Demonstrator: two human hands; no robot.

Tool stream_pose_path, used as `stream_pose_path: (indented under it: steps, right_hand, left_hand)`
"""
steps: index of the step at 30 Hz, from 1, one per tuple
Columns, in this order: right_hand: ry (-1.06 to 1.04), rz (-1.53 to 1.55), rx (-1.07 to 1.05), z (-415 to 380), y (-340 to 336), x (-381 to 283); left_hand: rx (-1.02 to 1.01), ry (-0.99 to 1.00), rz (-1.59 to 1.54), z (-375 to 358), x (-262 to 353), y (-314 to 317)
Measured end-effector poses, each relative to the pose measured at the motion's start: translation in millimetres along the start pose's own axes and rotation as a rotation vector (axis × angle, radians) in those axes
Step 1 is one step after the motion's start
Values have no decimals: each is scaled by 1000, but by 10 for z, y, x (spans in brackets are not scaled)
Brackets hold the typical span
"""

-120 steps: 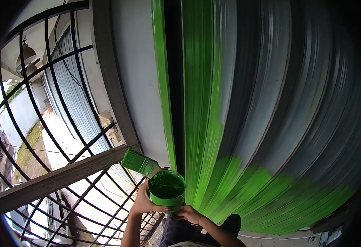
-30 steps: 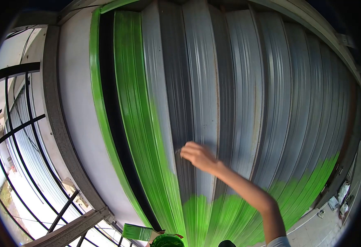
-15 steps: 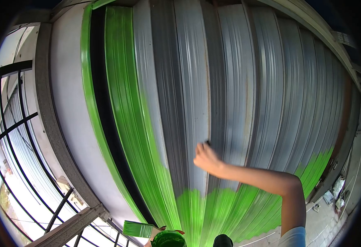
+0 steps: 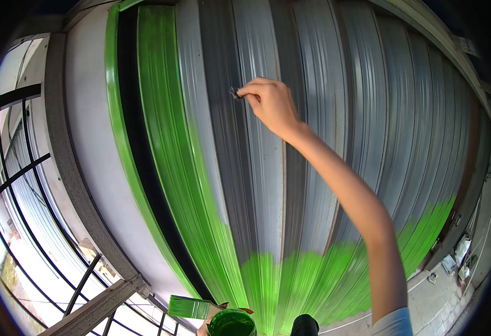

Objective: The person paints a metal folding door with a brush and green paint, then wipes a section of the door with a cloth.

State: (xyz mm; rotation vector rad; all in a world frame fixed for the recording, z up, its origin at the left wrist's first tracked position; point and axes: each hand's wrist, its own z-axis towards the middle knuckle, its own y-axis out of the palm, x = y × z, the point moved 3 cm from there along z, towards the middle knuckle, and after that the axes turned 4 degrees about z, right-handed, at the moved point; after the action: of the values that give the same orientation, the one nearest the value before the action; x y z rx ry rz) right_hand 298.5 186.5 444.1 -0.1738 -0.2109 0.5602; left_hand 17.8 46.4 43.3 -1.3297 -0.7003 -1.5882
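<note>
Against the grey corrugated metal panel [image 4: 256, 168], my right hand [image 4: 271, 103] pinches a small dark crumpled scrap [image 4: 235, 93], its kind unclear, right at a dark groove. At the bottom edge, my left hand [image 4: 202, 329] is mostly hidden behind a pot of green paint [image 4: 231, 325]. It grips the pot together with a paintbrush [image 4: 189, 307], whose green-coated bristles point left. Fresh-looking green paint [image 4: 181, 185] covers one full strip at the left and the lower ends of the other ribs.
Left of the panel stand a white board [image 4: 97, 157], a grey steel post [image 4: 83, 168] and a black barred grille [image 4: 27, 162]. Litter [image 4: 461, 255] lies on the paved floor at the lower right. A dark rounded object [image 4: 305, 326] shows at the bottom.
My right hand has moved up and left across the panel, the arm now stretched out further. My left hand, brush and pot stay nearly in place.
</note>
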Motion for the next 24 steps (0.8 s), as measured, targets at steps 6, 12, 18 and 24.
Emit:
stream_pose_path:
  steps: [6,12,18,24]
  right_hand:
    - [-43,176,290,29,706,75]
    - [-286,-143,163,187,833,-199]
    - [-446,-700,-220,-46,1102,-513]
    - [-515,-783,-468,-929,1358,-709]
  left_hand:
    - [36,4,-4,-76,95,-31]
    - [87,-18,24,-108,131,-125]
    - [95,-58,136,-90,193,-143]
    - [52,-35,44,-131,50,-119]
